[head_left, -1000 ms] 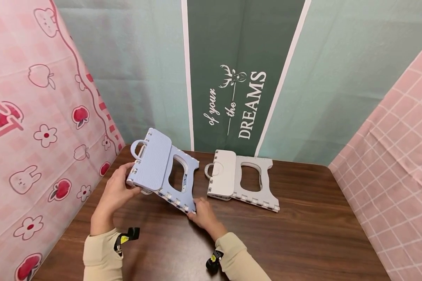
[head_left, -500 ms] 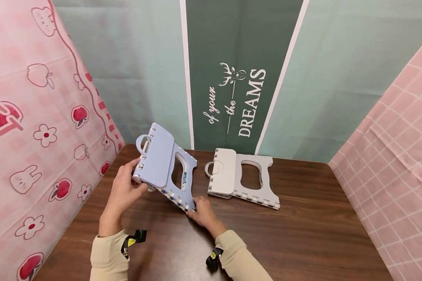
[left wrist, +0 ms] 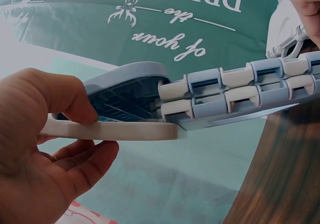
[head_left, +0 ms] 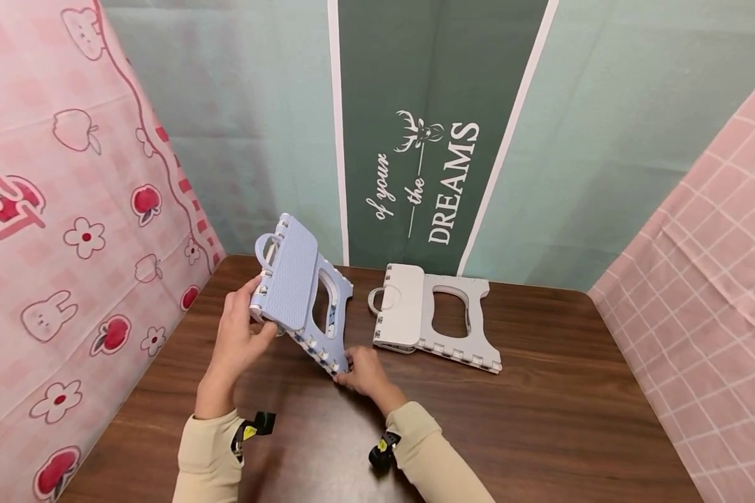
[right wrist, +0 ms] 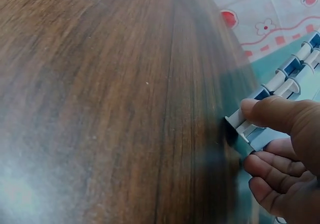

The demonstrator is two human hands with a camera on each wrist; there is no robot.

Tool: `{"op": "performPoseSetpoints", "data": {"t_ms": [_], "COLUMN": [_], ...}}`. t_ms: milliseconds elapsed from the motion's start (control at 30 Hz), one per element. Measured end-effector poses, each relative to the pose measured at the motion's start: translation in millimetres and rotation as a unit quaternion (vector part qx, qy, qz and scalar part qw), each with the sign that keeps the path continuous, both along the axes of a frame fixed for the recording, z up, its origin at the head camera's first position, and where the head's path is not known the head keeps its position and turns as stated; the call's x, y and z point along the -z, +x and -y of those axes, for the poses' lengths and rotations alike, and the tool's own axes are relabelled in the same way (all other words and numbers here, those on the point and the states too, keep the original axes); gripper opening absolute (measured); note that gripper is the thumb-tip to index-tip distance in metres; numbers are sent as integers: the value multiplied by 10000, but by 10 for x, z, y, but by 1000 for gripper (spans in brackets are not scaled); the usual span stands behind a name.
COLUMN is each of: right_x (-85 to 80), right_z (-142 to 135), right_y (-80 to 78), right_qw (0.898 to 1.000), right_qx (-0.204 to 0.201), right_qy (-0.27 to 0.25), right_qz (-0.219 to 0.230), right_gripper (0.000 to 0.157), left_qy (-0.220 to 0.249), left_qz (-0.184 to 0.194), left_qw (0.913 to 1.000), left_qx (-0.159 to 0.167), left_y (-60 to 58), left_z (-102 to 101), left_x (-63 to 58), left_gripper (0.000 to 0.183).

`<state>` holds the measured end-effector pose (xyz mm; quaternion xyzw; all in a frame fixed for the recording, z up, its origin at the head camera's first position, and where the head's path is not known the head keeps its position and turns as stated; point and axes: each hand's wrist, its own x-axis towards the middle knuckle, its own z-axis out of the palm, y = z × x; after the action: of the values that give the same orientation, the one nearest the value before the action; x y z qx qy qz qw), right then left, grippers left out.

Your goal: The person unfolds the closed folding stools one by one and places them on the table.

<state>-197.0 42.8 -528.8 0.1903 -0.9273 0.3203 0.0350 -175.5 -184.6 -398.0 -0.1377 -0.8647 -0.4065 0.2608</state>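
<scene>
The blue stool is tilted over the tabletop, its long axis going from the left hand, pinching the seat end, to the right hand, pinching the leg end.

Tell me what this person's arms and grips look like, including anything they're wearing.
There's a cream fabric left sleeve and a matching cream right sleeve, both plain. A black left wrist device and black right wrist device carry yellow markings, too small to read. The left grip and right grip are bare, without gloves.
</scene>
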Motion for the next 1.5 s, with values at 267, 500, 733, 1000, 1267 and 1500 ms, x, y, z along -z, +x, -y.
{"op": "performPoseSetpoints", "data": {"t_ms": [267, 500, 733, 1000, 1267, 1500], "right_x": [-36, -20, -47, -58, -16, -28], "right_z": [4, 37, 39, 58, 92, 110], "right_y": [-27, -67, -112, -158, -168, -201], "right_qw": [9994, 9995, 9990, 9975, 9979, 9971], "right_qx": [3, -196, -316, -450, -451, -527], "right_qy": [76, 126, 192, 314, 265, 394], "right_qz": [337, 190, 269, 451, 375, 376], "right_gripper": [39, 37, 34, 32, 29, 30], "left_qy": [338, 433, 514, 650, 981, 1177], "left_qz": [2, -227, -244, -215, -266, -221], "left_qw": [9989, 9980, 9977, 9946, 9879, 9851], "left_qx": [330, 393, 374, 780, 1172, 1233], "left_y": [-49, -86, -107, -107, -12, -48], "left_z": [-22, -63, -104, -143, -278, -303], "left_x": [12, 4, -9, -87, -316, -289], "left_gripper": [75, 76, 78, 78, 66, 63]}}
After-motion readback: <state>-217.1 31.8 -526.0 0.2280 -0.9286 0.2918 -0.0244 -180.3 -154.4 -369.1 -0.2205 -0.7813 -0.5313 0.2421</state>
